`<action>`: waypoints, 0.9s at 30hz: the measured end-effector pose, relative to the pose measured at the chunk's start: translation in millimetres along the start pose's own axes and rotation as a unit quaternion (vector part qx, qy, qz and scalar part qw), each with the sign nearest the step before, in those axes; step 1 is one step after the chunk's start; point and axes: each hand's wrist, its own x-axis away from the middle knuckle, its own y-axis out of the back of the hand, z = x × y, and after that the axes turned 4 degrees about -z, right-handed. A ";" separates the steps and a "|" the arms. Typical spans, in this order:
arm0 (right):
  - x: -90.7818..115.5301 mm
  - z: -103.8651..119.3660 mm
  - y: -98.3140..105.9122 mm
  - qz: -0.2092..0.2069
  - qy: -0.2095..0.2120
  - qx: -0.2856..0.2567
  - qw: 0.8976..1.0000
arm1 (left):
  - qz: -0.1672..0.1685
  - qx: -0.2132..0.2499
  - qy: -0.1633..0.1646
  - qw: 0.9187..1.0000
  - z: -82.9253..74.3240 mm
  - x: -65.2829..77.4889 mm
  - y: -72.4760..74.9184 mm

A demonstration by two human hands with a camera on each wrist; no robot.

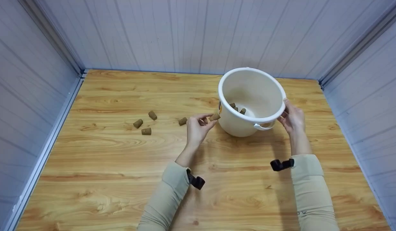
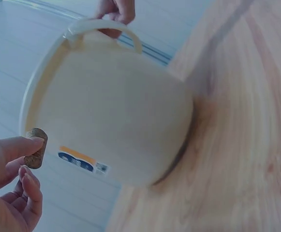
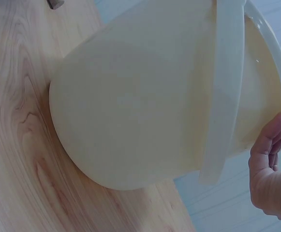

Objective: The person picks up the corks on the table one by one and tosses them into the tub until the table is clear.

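My left hand pinches a brown cork between thumb and fingertips, just outside the left side of a white plastic bucket. In the left wrist view that cork shows in front of the bucket's wall, below its rim level. With my right hand I hold the bucket's rim on the right, thumb on top and fingers beneath; the right wrist view shows this grip too. Several corks lie at the bottom of the bucket, partly hidden by the near rim. Another cork lies on the table just left of my left hand.
Three more corks lie grouped on the wooden table farther left. The bucket's handle hangs down at the front. Pale panelled walls close off the back and both sides.
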 end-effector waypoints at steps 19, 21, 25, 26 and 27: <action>-0.6 0.6 -0.6 -0.012 -0.006 0.003 1.000 | 0.035 0.066 -0.044 0.996 -50.0 -7.3 -10.6; -0.6 0.5 -0.6 -0.013 -0.005 0.003 1.000 | 0.041 0.068 -0.048 0.996 -55.7 -10.1 -13.3; -0.6 0.4 -0.6 -0.009 -0.007 -0.001 1.000 | 0.048 0.057 -0.056 0.996 -66.6 -16.3 -18.9; -0.5 0.4 -0.7 -0.007 -0.007 -0.002 1.000 | 0.048 0.051 -0.057 0.996 -69.0 -18.0 -20.4; -0.4 0.6 -0.7 -0.006 -0.007 -0.003 1.000 | 0.049 0.044 -0.059 0.996 -71.5 -19.8 -21.9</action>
